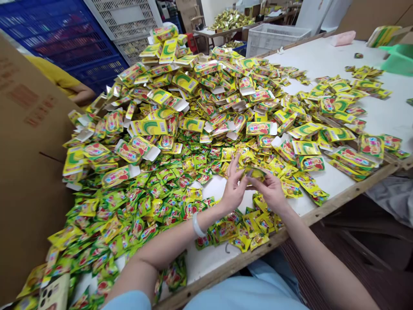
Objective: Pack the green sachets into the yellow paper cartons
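Above the front part of the table my two hands meet over a small yellow-green packet (257, 174). My right hand (270, 189) pinches it between thumb and fingers. Close against it, the thumb and index finger of my left hand (234, 187) come together at the packet's left end, while its other fingers point up; whether they grip it too is hard to see. Loose yellow candy packets (258, 221) lie just below the hands. Green packets with a red fruit print (135, 206) spread to the left. Behind the hands rises a heap of small yellow cardboard boxes (190, 82), several with open white flaps.
A large cardboard carton (29, 172) stands at the left, with a phone (54, 292) near its foot. The wooden table edge (226, 273) runs along my front. Behind are blue crates (61, 34), a white crate (274, 38) and a green basket (398, 58). Another person's yellow sleeve (53, 73) shows.
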Tool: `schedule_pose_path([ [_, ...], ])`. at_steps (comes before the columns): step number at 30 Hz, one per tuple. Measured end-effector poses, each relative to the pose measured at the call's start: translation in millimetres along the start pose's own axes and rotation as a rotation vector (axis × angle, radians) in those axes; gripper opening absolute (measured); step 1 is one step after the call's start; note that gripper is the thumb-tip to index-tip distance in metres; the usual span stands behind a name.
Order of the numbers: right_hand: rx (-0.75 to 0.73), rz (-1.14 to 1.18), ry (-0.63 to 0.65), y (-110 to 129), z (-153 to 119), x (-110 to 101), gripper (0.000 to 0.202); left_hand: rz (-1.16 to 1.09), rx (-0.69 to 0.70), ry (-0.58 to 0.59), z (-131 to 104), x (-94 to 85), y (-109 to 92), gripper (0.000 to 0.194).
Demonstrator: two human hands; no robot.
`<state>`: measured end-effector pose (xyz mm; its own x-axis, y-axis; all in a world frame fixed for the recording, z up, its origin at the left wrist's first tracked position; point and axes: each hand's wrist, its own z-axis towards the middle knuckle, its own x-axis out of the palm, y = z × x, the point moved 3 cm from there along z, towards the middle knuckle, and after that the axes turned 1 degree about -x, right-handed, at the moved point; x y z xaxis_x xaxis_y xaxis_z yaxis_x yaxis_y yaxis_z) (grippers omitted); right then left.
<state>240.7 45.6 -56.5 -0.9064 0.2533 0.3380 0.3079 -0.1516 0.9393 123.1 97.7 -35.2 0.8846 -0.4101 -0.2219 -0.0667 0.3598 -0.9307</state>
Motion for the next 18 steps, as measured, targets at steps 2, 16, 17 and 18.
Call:
schedule_pose_path([
  [2, -0.049, -0.075, -0.062, 8, -1, -18, 0.034, 0.115, 0.138, 0.066, 38, 3.7, -2, 0.04],
  [16, 0.067, -0.305, -0.002, 20, -30, -66, 0.032, 0.779, 0.181, 0.483, 195, 24.5, 6, 0.038],
  [17, 0.027, -0.279, -0.047, 28, -27, -68, 0.031, 0.636, 0.141, 0.476, 181, 14.4, 4, 0.036],
  [18, -0.03, -0.257, -0.097, 38, -24, -68, 0.03, 0.47, 0.083, 0.481, 163, 5.2, 1, 0.035],
])
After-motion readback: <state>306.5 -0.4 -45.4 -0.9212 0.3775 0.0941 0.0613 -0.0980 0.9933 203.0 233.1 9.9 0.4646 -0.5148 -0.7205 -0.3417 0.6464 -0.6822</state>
